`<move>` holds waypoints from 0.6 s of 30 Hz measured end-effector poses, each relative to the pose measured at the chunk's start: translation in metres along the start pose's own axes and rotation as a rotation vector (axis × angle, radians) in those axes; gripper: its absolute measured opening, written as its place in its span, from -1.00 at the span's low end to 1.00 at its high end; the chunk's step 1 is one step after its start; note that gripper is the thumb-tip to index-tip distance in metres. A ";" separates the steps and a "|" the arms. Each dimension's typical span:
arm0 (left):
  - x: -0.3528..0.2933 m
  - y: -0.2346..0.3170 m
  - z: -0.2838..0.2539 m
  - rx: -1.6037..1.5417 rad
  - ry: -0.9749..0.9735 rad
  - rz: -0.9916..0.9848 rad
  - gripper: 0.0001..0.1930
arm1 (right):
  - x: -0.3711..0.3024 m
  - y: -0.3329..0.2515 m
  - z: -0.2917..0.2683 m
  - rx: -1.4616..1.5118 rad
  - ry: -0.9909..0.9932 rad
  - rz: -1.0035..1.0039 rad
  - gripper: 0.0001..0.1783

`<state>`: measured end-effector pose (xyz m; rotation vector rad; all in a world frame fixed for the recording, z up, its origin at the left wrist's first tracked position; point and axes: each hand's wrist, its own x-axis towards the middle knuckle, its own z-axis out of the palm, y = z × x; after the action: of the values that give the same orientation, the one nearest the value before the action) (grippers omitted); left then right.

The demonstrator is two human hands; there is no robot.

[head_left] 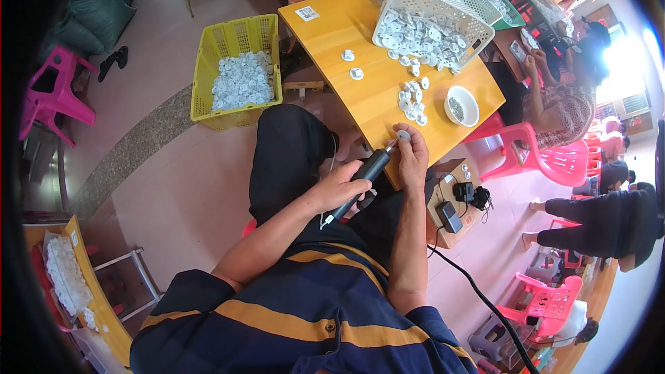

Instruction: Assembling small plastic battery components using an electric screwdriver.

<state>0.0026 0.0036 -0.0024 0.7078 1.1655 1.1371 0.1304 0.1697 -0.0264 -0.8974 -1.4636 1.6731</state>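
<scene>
My left hand (339, 187) is wrapped round a black electric screwdriver (372, 167), whose tip points up and right. Between the fingers of my right hand (413, 157), a small round white plastic part (403, 136) meets the screwdriver's tip, just over the edge of the wooden table (332, 34). Just beyond lies a loose cluster of similar white parts (413, 102). To its right stands a white bowl (473, 105) of small metal pieces, probably screws. Two single white parts (356, 73) sit further left on the tabletop.
At the table's far end, a white basket (478, 36) lies tipped, spilling white parts. A yellow crate (201, 97) of white parts stands on the floor to the left. Black power adapters (450, 217) and a cable sit right. Pink chairs (564, 161) and other people are further right.
</scene>
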 end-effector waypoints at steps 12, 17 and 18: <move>-0.003 0.005 0.000 0.018 0.010 -0.040 -0.75 | 0.000 0.001 0.000 -0.050 -0.012 -0.030 -0.74; -0.001 0.004 0.000 0.017 0.007 -0.040 -0.75 | 0.001 0.004 -0.002 -0.052 -0.015 -0.037 -0.74; 0.000 0.003 0.001 0.010 0.007 -0.029 -0.76 | 0.001 0.005 -0.002 -0.051 -0.015 -0.037 -0.74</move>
<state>0.0021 0.0043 0.0010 0.6931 1.1844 1.1105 0.1313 0.1710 -0.0313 -0.8819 -1.5308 1.6256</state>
